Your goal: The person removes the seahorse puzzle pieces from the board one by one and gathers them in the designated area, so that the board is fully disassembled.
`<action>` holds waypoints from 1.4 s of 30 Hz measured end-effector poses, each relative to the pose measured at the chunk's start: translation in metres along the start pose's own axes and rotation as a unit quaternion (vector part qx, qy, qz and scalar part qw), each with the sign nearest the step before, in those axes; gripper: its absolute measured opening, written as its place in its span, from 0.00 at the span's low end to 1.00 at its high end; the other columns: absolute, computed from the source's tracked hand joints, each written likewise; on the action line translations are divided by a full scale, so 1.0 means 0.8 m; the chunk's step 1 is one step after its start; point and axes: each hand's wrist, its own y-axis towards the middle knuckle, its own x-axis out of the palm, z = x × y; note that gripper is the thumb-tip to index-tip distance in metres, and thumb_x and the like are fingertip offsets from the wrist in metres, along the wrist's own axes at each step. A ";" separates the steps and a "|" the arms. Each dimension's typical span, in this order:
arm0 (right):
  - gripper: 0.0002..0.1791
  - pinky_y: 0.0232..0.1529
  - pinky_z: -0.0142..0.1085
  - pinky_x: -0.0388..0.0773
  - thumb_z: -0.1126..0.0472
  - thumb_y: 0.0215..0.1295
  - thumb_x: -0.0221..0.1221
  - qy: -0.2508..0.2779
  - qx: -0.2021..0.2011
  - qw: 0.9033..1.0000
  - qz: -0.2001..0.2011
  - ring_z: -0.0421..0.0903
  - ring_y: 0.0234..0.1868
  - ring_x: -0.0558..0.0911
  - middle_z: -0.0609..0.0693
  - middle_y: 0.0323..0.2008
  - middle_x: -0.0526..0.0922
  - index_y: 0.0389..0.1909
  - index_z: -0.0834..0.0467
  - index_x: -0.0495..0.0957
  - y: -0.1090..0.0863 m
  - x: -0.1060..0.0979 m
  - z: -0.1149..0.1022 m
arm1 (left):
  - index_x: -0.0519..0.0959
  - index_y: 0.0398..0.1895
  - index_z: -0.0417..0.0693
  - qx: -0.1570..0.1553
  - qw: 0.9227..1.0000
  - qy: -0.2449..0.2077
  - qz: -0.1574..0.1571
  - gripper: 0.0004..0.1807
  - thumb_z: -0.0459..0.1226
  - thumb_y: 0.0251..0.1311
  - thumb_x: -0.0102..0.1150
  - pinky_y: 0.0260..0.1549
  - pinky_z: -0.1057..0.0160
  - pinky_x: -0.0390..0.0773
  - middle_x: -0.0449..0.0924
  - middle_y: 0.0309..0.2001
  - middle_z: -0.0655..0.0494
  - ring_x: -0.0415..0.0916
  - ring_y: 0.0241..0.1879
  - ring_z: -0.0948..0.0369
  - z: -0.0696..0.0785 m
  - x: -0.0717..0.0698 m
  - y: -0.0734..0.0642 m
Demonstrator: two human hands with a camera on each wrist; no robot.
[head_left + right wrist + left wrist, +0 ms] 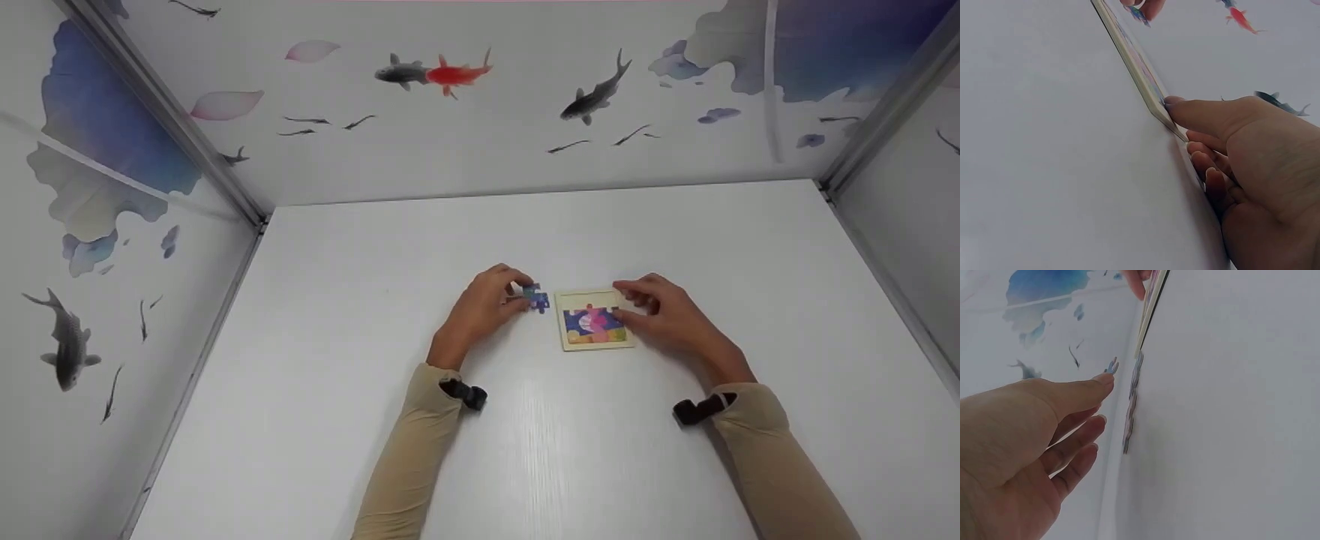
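A small wooden jigsaw board with a pale frame lies on the white table. Blue, pink and orange pieces fill its lower part, and bare wood shows along its top. My right hand holds the board at its right side, thumb on the upper face and the other fingers curled by the edge. Left of the board, my left hand pinches a blue jigsaw piece between thumb and fingertips. Loose jigsaw pieces lie on the table beside that hand, seen edge-on in the left wrist view.
The white table stretches around the board. Walls printed with fish and petals enclose it at the back and both sides. Each wrist wears a black camera strap over a tan sleeve.
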 end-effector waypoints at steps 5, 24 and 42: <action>0.30 0.51 0.37 0.72 0.47 0.73 0.71 0.000 -0.001 1.000 0.003 0.49 0.50 0.73 0.52 0.51 0.79 0.73 0.49 0.80 -0.002 -0.001 -0.001 | 0.84 0.63 0.49 -0.010 1.000 -0.026 0.006 0.18 0.37 0.73 0.70 0.58 0.55 0.83 0.85 0.59 0.53 0.82 0.55 0.56 -0.021 -0.017 -0.009; 0.32 0.51 0.38 0.73 0.43 0.72 0.70 -0.007 0.007 1.000 -0.003 0.50 0.51 0.74 0.51 0.51 0.79 0.74 0.47 0.79 -0.003 -0.002 0.004 | 0.87 0.58 0.47 -0.037 0.995 -0.091 -0.025 0.14 0.35 0.71 0.70 0.62 0.53 0.82 0.86 0.54 0.52 0.82 0.55 0.56 -0.062 -0.035 -0.044; 0.29 0.54 0.41 0.73 0.47 0.75 0.69 -0.004 0.007 1.000 -0.002 0.50 0.52 0.74 0.51 0.53 0.79 0.74 0.47 0.79 -0.001 0.000 0.000 | 0.86 0.60 0.44 0.002 0.998 -0.060 0.005 0.16 0.39 0.74 0.68 0.53 0.54 0.82 0.83 0.54 0.45 0.79 0.50 0.51 -0.026 -0.021 -0.031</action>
